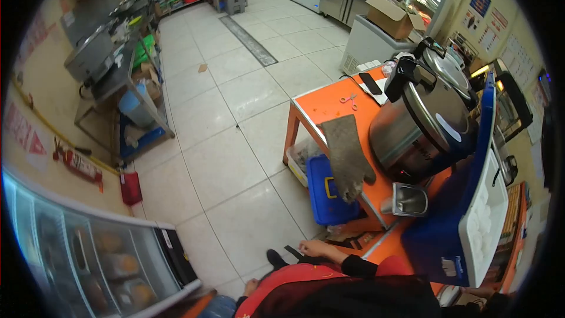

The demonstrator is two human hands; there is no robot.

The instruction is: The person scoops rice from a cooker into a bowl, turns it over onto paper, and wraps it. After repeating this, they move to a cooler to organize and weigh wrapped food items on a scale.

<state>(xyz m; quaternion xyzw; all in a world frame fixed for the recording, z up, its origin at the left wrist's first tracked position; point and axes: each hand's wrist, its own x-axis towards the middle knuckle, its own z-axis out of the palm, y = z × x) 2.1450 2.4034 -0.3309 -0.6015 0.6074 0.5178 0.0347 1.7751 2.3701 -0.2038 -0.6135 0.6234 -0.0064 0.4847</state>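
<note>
My right hand (315, 249) is low in front of my red apron (282, 285), its fingers curled. A dark strip (294, 252) shows beside its fingertips; I cannot make out whether the hand holds it. My left hand (251, 287) hangs at the apron's left edge, small and partly hidden, so its fingers do not show clearly. Nearest to the right hand is an orange table (315, 103), with a plastic box with a blue lid (321, 185) and yellow handle below its edge. A grey oven mitt (347, 153) lies over the table's edge.
On the table are a large steel cooker (406, 132), a metal container (410, 199), scissors (349, 101) and a black phone (371, 83). A blue cooler (438, 235) stands open at right. A glass-door fridge (112, 253) is at lower left, a steel workbench (120, 76) at left.
</note>
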